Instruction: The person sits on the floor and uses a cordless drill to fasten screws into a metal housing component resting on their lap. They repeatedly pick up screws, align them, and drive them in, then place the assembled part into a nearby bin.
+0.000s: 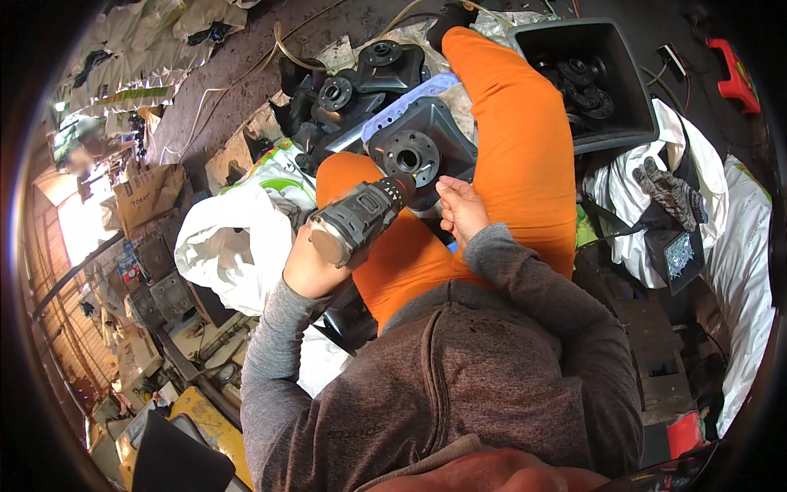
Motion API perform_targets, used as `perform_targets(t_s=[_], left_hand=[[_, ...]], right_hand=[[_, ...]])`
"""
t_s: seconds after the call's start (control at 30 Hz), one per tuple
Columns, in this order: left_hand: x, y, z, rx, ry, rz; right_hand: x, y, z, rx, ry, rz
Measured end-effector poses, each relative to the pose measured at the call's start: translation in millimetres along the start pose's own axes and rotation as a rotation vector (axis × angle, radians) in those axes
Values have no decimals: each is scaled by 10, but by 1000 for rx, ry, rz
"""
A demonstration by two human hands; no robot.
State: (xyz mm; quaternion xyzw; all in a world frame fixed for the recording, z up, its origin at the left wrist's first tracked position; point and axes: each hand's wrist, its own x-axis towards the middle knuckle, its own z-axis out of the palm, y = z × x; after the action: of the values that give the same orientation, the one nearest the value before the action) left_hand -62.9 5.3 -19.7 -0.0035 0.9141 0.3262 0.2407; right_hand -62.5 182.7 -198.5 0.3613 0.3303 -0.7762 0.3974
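Observation:
My left hand (310, 269) is wrapped around a grey-and-black cordless drill (354, 220). The drill's chuck points up and right, its bit tip at the rim of a round flange. That flange has a central hole and smaller holes around it, and belongs to a black square-based plastic part (447, 131) between my knees. Close to the bit, my right hand (461, 209) is closed in a pinch, fingers curled in. Whatever it pinches, if anything, is too small to make out.
Several similar black flanged parts (389, 70) lie beyond my left knee, beside a pale perforated plastic strip (410, 107). A dark bin (648, 102) at the far right holds black pieces. White sacks (234, 246) flank me; a patterned glove (668, 193) rests on the right one.

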Motion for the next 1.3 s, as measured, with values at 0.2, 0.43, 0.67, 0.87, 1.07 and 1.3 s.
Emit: perform_targets(t_s=[0.2, 0.43, 0.67, 0.87, 1.07, 1.3], left_hand=[[175, -42, -45, 139, -127, -28], [470, 209, -109, 115, -227, -119], [629, 206, -105, 249, -333, -84], [646, 132, -10, 275, -299, -10], [475, -63, 49, 186, -162, 3], [17, 263, -119, -128, -58, -115]], right_hand=[[211, 30, 21, -95, -9, -32], [354, 75, 31, -124, -32, -108], [380, 105, 24, -203, -29, -149], [408, 138, -19, -308, -10, -160], [438, 188, 16, -105, -75, -230], [447, 80, -48, -251, 60, -154]])
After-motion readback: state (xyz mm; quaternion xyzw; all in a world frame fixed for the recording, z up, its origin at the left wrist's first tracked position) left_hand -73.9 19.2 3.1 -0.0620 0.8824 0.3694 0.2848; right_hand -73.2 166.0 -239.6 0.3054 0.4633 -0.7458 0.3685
